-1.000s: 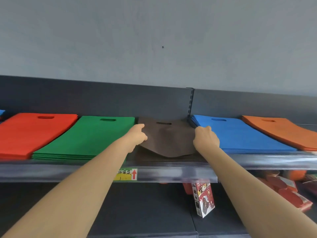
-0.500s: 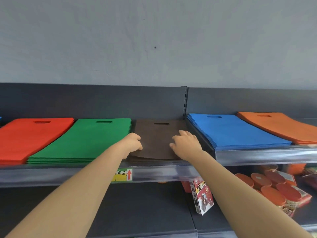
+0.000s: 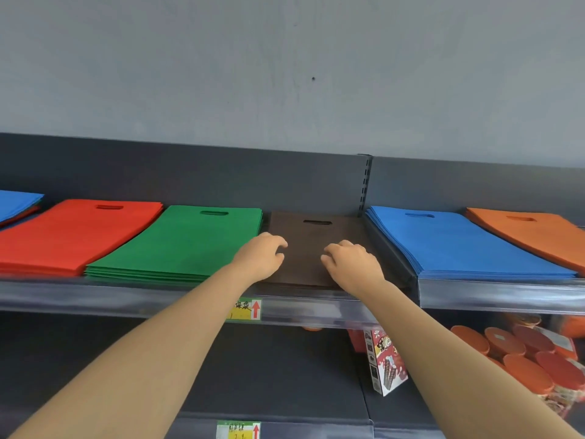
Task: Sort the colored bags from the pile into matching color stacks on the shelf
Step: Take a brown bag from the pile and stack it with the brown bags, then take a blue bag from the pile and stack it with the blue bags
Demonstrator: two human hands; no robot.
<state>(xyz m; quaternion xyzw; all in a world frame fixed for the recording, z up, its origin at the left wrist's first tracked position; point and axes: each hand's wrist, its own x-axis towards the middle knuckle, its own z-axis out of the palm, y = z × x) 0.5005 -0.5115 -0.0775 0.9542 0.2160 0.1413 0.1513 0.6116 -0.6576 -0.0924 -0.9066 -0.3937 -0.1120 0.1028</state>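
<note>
Loosely curled fingers (image 3: 278, 241) on both the left hand (image 3: 259, 258) and right hand (image 3: 353, 264) grasp nothing. They hover over the brown bag (image 3: 304, 239); I cannot tell if they touch it. The bag lies flat on the shelf (image 3: 126, 296), between the green stack (image 3: 190, 242) on its left and the blue stack (image 3: 459, 245) on its right. It looks light, thin and limp, so it is best taken by both side edges.
</note>
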